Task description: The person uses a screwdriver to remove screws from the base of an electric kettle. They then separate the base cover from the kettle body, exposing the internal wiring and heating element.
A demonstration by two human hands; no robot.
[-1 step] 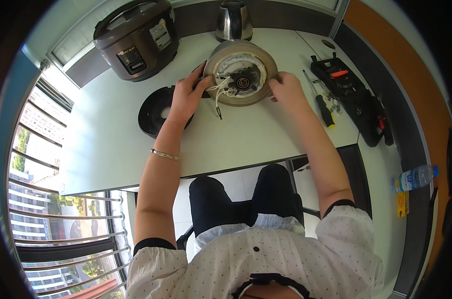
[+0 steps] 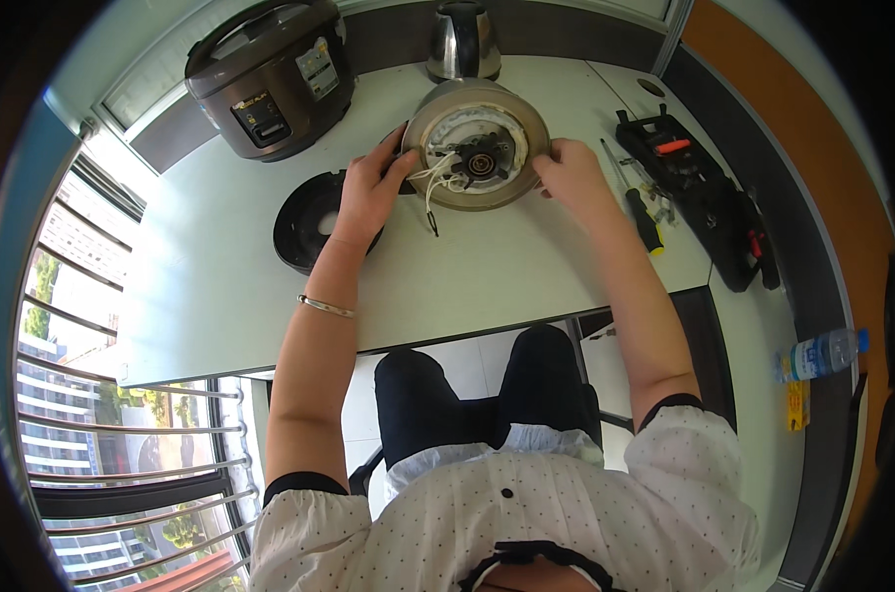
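Observation:
An opened metal kettle body [image 2: 514, 187] is tipped on its side, its round underside facing me. In the middle of that underside sits a black round connector [image 2: 482, 164], and white wires [image 2: 435, 178] hang out on its left. My left hand [image 2: 371, 192] is closed on the left rim of the kettle. On the right rim, my right hand [image 2: 570, 170] grips with thumb and fingers. A black round plastic base cover [image 2: 294, 222] lies on the table beside my left wrist, which partly hides it.
A brown rice cooker [image 2: 275, 89] and a silver-and-black kettle [image 2: 462, 44] stand at the back. To the right lie a yellow-and-black screwdriver [image 2: 644, 219], small metal parts [image 2: 661, 205] and a black tool case [image 2: 699, 183]. Farther right is a water bottle [image 2: 822, 353].

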